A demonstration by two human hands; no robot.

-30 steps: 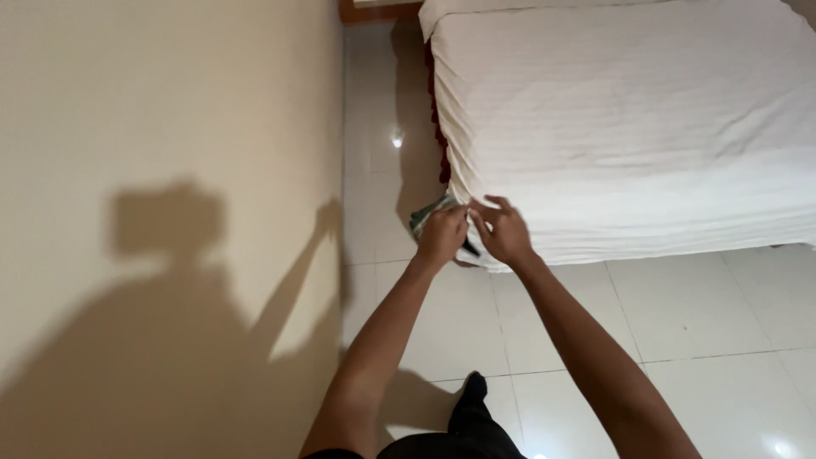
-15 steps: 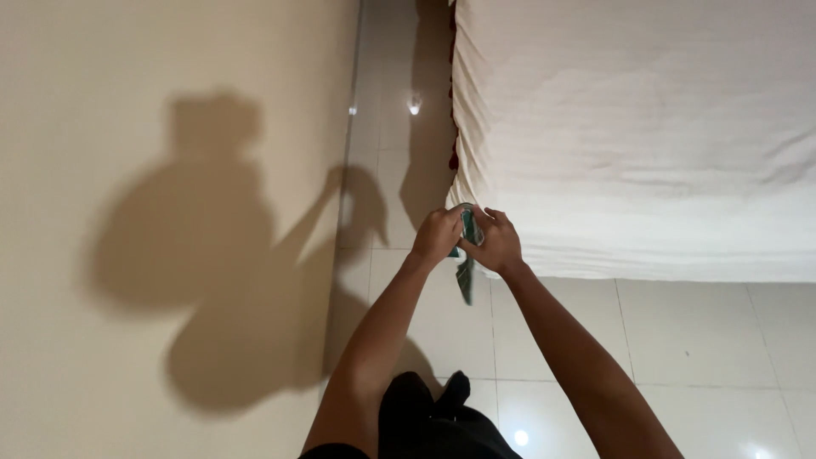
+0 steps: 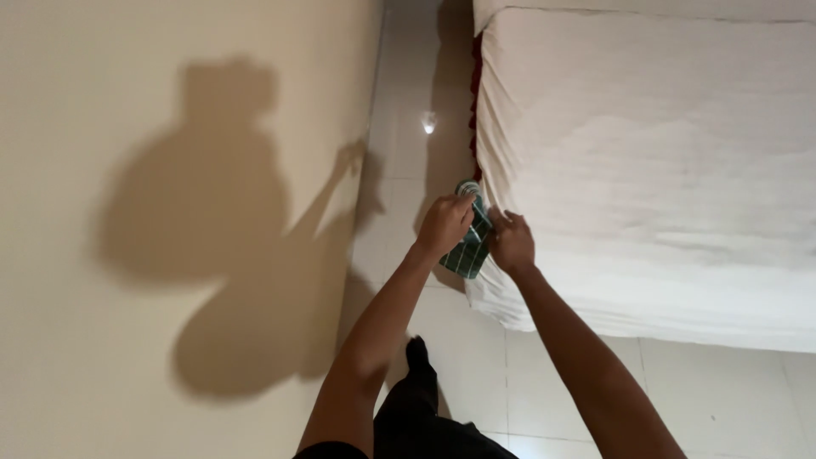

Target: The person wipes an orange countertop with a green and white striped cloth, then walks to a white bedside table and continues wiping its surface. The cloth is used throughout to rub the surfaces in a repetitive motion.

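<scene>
At the near left corner of the bed (image 3: 663, 170), two bare hands, one small cloth. Left hand (image 3: 444, 225) closed over the top of the green checked cloth (image 3: 469, 246), grip clamped on it, fingertips curled at its upper end. Right hand (image 3: 511, 244) just beside it, touching the cloth's right edge and the white sheet (image 3: 544, 297) at the corner; whether its grip is shut or apart, cannot tell, fingers mostly seen from the back and blurred. Cloth hanging between the two hands, against the side of the mattress, above the floor (image 3: 408, 170).

Counted: one bed, one white sheet, one cloth, two forearms, one wall (image 3: 127, 127), one large shadow (image 3: 229, 229) of a person on that wall with one raised arm thrown across it, one bright spot of reflected light (image 3: 428, 123) on the tiles, one strip of dark red trim (image 3: 474, 110) down the bed's left edge.

Hidden or unclear: far and right parts of the bed cut off by the frame; lower part of the red trim covered by the hands and cloth; folded inside of the cloth not visible, so full shape unknown; upper end of it pale and hard to make out. Dark trousers and one dark foot (image 3: 416, 353) below the arms, mostly cut off at the bottom edge. Tile joints faint in the dim light.
</scene>
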